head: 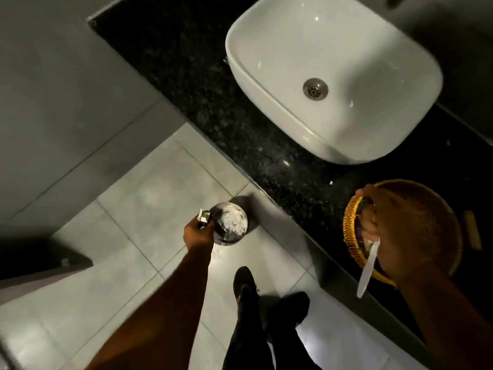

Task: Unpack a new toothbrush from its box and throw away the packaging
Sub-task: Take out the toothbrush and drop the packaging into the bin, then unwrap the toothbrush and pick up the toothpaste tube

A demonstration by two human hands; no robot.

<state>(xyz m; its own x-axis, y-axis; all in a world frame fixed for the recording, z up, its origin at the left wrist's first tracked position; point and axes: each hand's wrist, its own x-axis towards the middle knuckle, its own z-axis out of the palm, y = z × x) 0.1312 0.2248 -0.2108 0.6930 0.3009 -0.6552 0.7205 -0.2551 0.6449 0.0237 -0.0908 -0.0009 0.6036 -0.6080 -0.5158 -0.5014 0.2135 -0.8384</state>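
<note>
My left hand (198, 235) reaches down to the floor and grips a small white cardboard box (204, 217), the toothbrush packaging, at the left rim of a round waste bin (241, 213) that holds crumpled white paper. My right hand (392, 231) is over a woven basket (350, 228) on the dark counter and is closed around a white toothbrush (368, 268). The handle points down toward me. The brush head is hidden by my fingers.
A white vessel sink (266, 84) with a metal drain (315, 89) sits on the black speckled granite counter (186, 76). Pale floor tiles (149, 198) lie below. My dark shoe (244, 285) and leg stand near the bin. Grey wall at left.
</note>
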